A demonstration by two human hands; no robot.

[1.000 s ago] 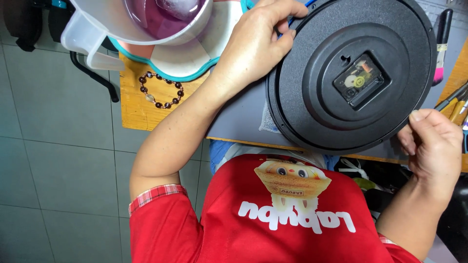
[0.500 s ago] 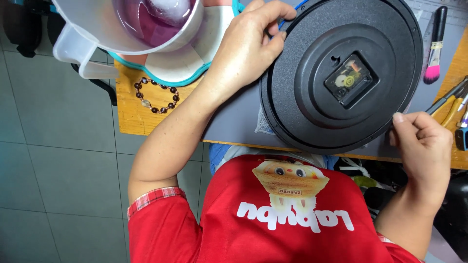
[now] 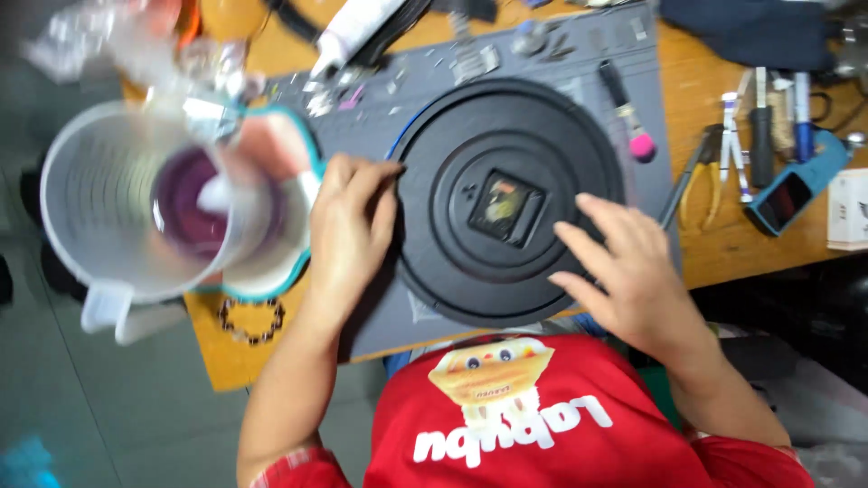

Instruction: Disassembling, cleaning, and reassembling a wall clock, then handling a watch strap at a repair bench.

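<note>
A round black wall clock (image 3: pixel 511 163) lies face down on a grey work mat (image 3: pixel 380 126), its square movement box (image 3: pixel 504 208) showing in the middle. My left hand (image 3: pixel 348 230) rests with spread fingers on the clock's left rim. My right hand (image 3: pixel 624 267) lies flat on the lower right of the clock back, fingers apart, reaching toward the movement. Neither hand holds anything.
A clear measuring jug (image 3: pixel 136 203) with purple inside stands in a teal-rimmed bowl at the left. A bead bracelet (image 3: pixel 249 321) lies below it. Pliers (image 3: pixel 696 181), a pink-tipped brush (image 3: pixel 628 117), pens and a blue gadget (image 3: pixel 796 190) lie at the right on the wooden table (image 3: pixel 732 253).
The view has swung upward over the table. My right hand has moved from the table edge onto the clock back. My left hand stays at the clock's left rim.
</note>
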